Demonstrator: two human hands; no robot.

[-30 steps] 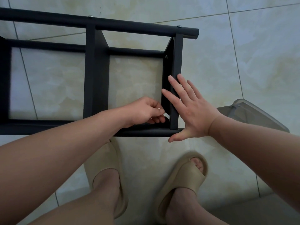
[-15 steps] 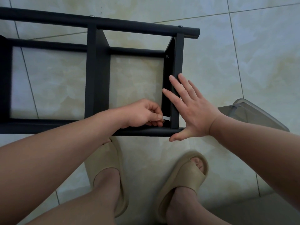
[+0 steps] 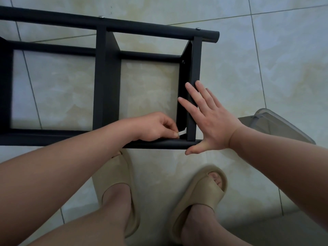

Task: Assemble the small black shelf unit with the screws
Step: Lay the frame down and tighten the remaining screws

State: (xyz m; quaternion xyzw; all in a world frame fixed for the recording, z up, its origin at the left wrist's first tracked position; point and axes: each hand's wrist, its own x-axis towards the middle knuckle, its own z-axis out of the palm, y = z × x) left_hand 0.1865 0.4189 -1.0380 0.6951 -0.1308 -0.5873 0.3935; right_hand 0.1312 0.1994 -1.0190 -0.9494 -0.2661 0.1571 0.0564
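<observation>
Head view, looking down. The matt black metal shelf frame of round tubes and flat cross-plates [image 3: 106,77] lies on its side on the glossy cream marble-patterned tile floor [image 3: 266,68], just ahead of two beige foam slides [image 3: 200,192]. Left hand [image 3: 156,126]: forearm extended, fingers curled, pinching a small pale bent tool [image 3: 182,132] at the near inner corner of the end plate. Right hand [image 3: 211,125]: fingers straight and spread, flat against the end plate's outer face, thumb below the near tube. A grey translucent plastic container [image 3: 276,125] stands beside the right wrist.
</observation>
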